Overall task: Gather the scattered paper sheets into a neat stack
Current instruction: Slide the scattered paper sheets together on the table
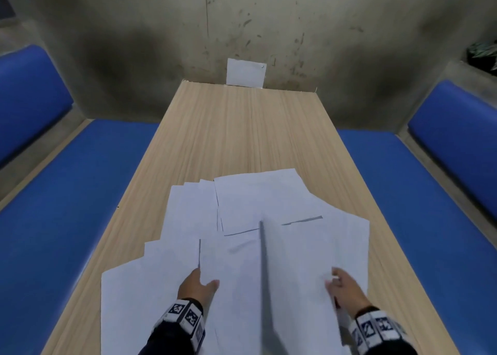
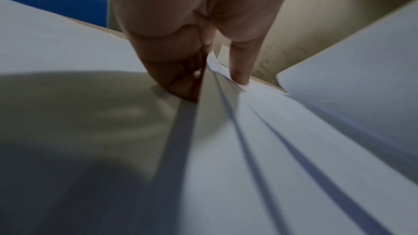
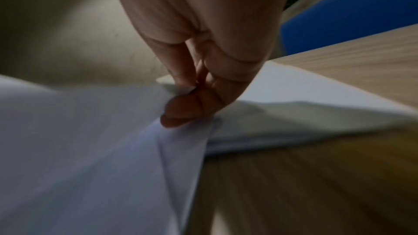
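Note:
Several white paper sheets point(image 1: 269, 201) lie overlapping and fanned on the near half of the wooden table point(image 1: 242, 128). My left hand point(image 1: 199, 284) pinches the left edges of a few raised sheets point(image 1: 236, 287); in the left wrist view the thumb point(image 2: 239, 71) lies on top and the curled fingers point(image 2: 181, 78) underneath. My right hand point(image 1: 336, 282) pinches the right edge of another lifted sheet point(image 1: 301, 260), thumb against fingers point(image 3: 187, 96). One sheet's edge point(image 1: 265, 274) stands on end between the hands. More sheets point(image 3: 294, 96) lie flat under the right hand.
Blue padded benches run along the left point(image 1: 67, 193) and right point(image 1: 430, 193) sides of the table. A small white paper point(image 1: 246, 72) leans on the stained wall at the table's far end. A plant point(image 1: 484, 56) sits at the upper right.

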`<state>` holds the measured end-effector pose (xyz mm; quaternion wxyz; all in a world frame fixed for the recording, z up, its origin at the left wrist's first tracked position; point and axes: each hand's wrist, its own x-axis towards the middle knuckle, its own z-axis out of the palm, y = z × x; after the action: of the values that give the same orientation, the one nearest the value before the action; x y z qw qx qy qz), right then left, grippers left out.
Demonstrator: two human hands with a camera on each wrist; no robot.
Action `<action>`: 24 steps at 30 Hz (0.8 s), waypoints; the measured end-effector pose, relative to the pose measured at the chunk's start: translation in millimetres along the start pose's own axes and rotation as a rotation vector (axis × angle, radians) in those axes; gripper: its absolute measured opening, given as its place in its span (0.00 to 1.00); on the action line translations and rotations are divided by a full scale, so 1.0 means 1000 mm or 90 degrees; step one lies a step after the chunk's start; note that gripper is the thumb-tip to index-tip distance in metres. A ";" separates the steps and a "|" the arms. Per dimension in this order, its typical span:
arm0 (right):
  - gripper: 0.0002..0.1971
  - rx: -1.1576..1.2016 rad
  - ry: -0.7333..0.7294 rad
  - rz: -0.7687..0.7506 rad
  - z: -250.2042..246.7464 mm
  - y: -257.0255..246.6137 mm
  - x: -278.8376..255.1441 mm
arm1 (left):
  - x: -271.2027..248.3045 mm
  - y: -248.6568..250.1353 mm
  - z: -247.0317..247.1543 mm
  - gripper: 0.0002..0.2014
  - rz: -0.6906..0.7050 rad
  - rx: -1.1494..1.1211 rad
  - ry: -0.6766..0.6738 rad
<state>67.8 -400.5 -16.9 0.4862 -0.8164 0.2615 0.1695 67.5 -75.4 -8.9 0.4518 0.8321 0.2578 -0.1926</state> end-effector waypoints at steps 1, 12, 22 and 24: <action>0.09 -0.067 -0.031 0.005 0.012 0.002 -0.005 | -0.001 0.001 0.000 0.26 -0.005 -0.024 0.002; 0.21 -0.430 0.012 -0.307 0.077 -0.133 0.017 | 0.004 -0.007 0.007 0.35 0.004 0.075 -0.013; 0.08 -0.699 -0.026 -0.489 0.132 -0.156 0.057 | 0.014 -0.013 0.004 0.39 0.001 0.049 -0.022; 0.13 -0.681 -0.112 -0.445 0.128 -0.151 0.058 | 0.012 -0.012 0.005 0.38 -0.005 0.040 -0.022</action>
<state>200.7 -244.2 -1.4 0.0580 -0.9660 -0.1814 0.1747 69.2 -70.7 -25.8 0.4290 0.8414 0.2472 -0.2166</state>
